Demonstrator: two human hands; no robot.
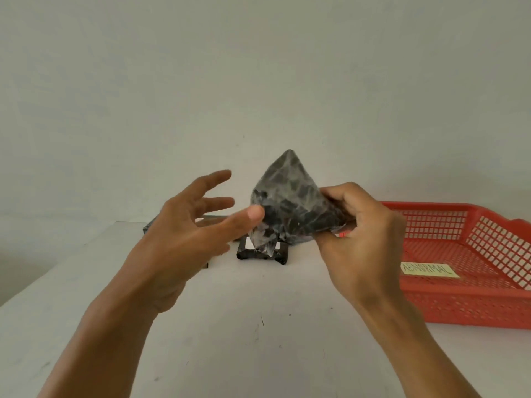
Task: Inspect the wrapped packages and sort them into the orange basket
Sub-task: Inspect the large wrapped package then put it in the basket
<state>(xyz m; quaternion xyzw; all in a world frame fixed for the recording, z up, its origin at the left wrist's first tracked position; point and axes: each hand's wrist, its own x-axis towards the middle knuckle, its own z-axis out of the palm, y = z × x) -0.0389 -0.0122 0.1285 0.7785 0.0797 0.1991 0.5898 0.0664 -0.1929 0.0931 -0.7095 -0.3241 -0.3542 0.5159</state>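
Both forearms rise from the bottom edge over the white table (230, 354). Fingers spread, the left hand (189, 234) touches the crinkled dark plastic-wrapped package (290, 202) with its thumb; the right hand (359, 234) pinches its corner, holding it aloft. Beyond lies a flat black wrapped package (263, 252); rightward, the orange plastic mesh basket (471, 308).

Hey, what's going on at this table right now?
A person is checking wrapped packages at a white table. The right hand pinches a dark wrapped package and holds it up in the air, while the left hand is open beside it, thumb close to the wrapping. Another package lies on the table behind, and more are partly hidden by the left hand. The orange basket on the right holds a yellow label and no packages that I can see.
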